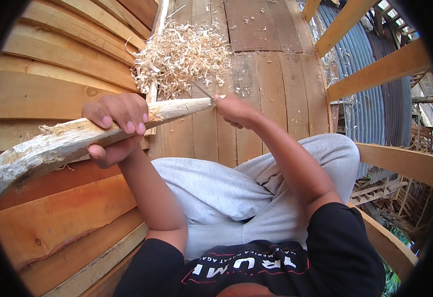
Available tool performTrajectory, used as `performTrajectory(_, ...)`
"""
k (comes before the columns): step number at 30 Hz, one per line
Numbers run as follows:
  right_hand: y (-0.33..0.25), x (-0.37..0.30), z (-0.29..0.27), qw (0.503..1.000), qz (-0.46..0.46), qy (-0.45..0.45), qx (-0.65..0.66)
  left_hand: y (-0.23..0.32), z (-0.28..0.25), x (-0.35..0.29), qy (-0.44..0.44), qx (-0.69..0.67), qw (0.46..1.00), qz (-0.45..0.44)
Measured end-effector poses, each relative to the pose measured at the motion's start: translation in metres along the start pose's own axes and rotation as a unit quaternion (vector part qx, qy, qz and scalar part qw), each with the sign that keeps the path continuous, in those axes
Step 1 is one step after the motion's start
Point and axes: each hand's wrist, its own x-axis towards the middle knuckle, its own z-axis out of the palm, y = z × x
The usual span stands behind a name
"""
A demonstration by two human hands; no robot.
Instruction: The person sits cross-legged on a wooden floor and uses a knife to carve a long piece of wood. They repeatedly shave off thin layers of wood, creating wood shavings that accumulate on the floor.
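Observation:
A long, pale piece of wood, like a stripped branch, runs from the left edge toward the middle and narrows to a tapered end. My left hand is closed round its thicker middle part, fingers over the top and thumb below. My right hand is closed at the tapered end and holds a knife, its handle hidden in my fist. The thin blade points up and left, lying against or just beside the wood's tip; I cannot tell which.
A heap of curled wood shavings lies on the plank floor beyond my hands. Stacked boards rise close on the left. On the right is a wooden railing with corrugated metal sheets past it. My bent legs are below.

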Motion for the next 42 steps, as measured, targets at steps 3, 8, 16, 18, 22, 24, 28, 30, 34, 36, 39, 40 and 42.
performTrajectory(3, -0.003, -0.003, -0.004, 1.0, 0.022, -0.012, 0.008, -0.002, 0.001, 0.002, -0.013, 0.002, 1.0, 0.007)
performTrajectory(8, -0.017, -0.014, 0.002, 0.998, -0.033, 0.016, -0.06, -0.004, 0.0, 0.004, -0.022, 0.0, 1.0, 0.01)
performTrajectory(16, -0.001, -0.003, 0.0, 0.989, -0.073, 0.046, -0.117, -0.002, 0.001, 0.001, -0.008, -0.003, 1.0, 0.009)
performTrajectory(18, -0.008, -0.005, 0.001, 0.995, -0.082, 0.003, -0.064, -0.002, 0.002, 0.001, -0.013, -0.002, 1.0, 0.007)
performTrajectory(22, 0.013, 0.01, -0.012, 0.987, 0.018, 0.112, -0.118, -0.002, 0.002, 0.002, -0.014, 0.004, 1.0, 0.003)
performTrajectory(24, 0.001, 0.001, -0.005, 0.994, -0.022, 0.044, -0.093, 0.0, 0.0, -0.001, -0.009, 0.008, 1.0, 0.003)
performTrajectory(28, -0.001, -0.003, -0.002, 0.997, -0.033, 0.048, -0.058, 0.0, -0.002, 0.0, -0.017, 0.002, 1.0, 0.004)
performTrajectory(30, 0.003, 0.001, -0.01, 0.994, -0.015, 0.055, -0.09, 0.0, -0.005, 0.0, -0.014, 0.001, 1.0, 0.003)
performTrajectory(34, 0.003, 0.002, -0.011, 0.995, 0.006, 0.043, -0.086, 0.002, -0.006, -0.002, -0.001, 0.002, 1.0, 0.003)
performTrajectory(36, 0.005, 0.005, -0.009, 0.998, 0.003, 0.026, -0.054, 0.002, -0.006, -0.003, 0.002, 0.001, 1.0, 0.003)
performTrajectory(39, 0.003, 0.003, -0.01, 1.0, 0.006, 0.003, -0.027, 0.002, -0.006, -0.002, 0.004, 0.003, 1.0, 0.003)
performTrajectory(40, -0.001, 0.0, -0.01, 1.0, 0.008, -0.005, -0.022, 0.002, -0.005, -0.002, 0.002, 0.004, 1.0, 0.003)
performTrajectory(42, -0.005, -0.005, -0.01, 0.998, -0.001, -0.006, -0.059, 0.002, -0.004, -0.002, 0.001, 0.006, 1.0, 0.004)
